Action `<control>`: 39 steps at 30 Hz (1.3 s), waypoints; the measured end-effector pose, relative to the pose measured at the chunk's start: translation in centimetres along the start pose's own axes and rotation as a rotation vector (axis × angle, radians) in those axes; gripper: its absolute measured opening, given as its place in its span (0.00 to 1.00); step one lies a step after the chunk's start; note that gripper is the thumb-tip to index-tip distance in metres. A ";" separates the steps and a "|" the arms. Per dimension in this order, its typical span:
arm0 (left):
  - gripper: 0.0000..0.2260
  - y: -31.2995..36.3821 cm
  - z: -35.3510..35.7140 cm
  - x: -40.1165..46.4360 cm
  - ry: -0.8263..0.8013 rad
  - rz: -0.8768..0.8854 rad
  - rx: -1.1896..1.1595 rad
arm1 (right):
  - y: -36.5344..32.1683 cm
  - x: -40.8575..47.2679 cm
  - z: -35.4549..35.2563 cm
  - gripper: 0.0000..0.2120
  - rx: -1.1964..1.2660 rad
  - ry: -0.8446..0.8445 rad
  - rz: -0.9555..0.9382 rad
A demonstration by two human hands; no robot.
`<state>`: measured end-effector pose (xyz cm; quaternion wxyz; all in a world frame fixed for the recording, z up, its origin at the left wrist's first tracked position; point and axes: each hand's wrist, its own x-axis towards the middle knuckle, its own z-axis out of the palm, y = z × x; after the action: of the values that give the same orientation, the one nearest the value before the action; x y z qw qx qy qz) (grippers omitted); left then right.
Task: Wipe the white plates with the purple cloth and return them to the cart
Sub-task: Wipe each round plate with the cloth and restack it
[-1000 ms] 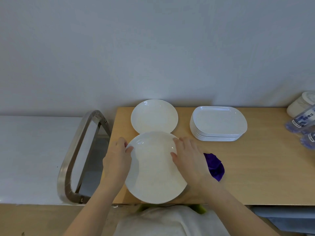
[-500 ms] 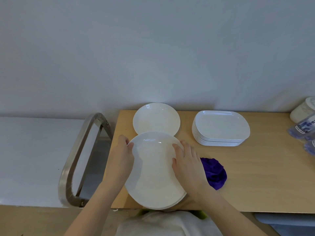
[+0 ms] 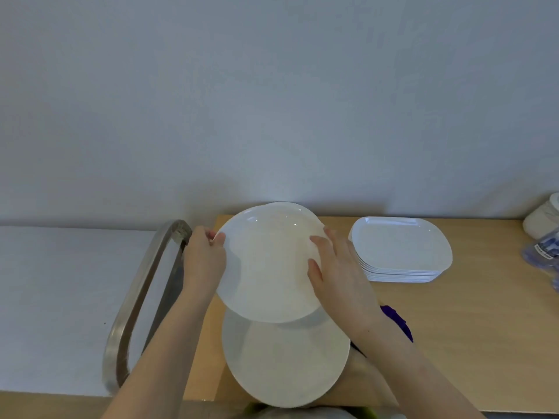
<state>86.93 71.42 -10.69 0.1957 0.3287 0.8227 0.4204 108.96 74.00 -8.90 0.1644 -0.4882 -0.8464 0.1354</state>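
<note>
I hold a round white plate (image 3: 269, 267) in the air with both hands, above the wooden cart top (image 3: 469, 343). My left hand (image 3: 203, 263) grips its left rim, thumb on top. At the right rim my right hand (image 3: 340, 270) holds it, fingers spread over the face. The held plate covers most of a second round plate (image 3: 284, 204) at the back. A third round plate (image 3: 284, 364) lies at the front edge, beneath the held one. My right forearm half hides the purple cloth (image 3: 397, 323).
A stack of several white rectangular plates (image 3: 399, 252) stands at the back right. Plastic bottles (image 3: 544, 252) and a white container (image 3: 543, 219) sit at the far right edge. The cart's metal handle (image 3: 142, 303) loops at the left, beside a white surface (image 3: 54, 297).
Both hands have lifted the top round plate off the one at the front edge and carried it away from me, over the back plate. The lower plate stays put.
</note>
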 end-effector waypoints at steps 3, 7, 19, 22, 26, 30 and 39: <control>0.05 0.8 1.1 1.8 -0.002 -0.042 -0.054 | 0.4 2.4 0.1 0.21 0.010 -0.022 0.046; 0.08 1.5 3.2 4.4 -0.006 -0.113 -0.059 | 1.6 5.8 1.3 0.22 0.160 -0.043 0.172; 0.10 0.7 6.7 8.7 -0.241 -0.098 0.104 | 6.1 11.4 4.9 0.20 0.473 -0.170 0.543; 0.11 -0.2 7.3 8.7 -0.258 -0.099 0.097 | 6.4 11.7 6.0 0.21 0.452 -0.196 0.533; 0.05 -1.1 8.1 8.5 -0.264 -0.154 0.094 | 6.5 12.0 7.2 0.24 0.439 -0.231 0.537; 0.13 -1.9 8.4 8.3 -0.307 -0.146 0.167 | 6.3 12.0 8.3 0.25 0.475 -0.230 0.568; 0.13 -2.0 8.6 7.8 -0.296 -0.059 0.268 | 5.9 12.1 9.9 0.27 0.370 -0.108 0.545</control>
<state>85.81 80.92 -17.65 0.2813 0.3860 0.8427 0.2483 103.86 86.78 -18.41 0.1630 -0.6506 -0.6533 0.3513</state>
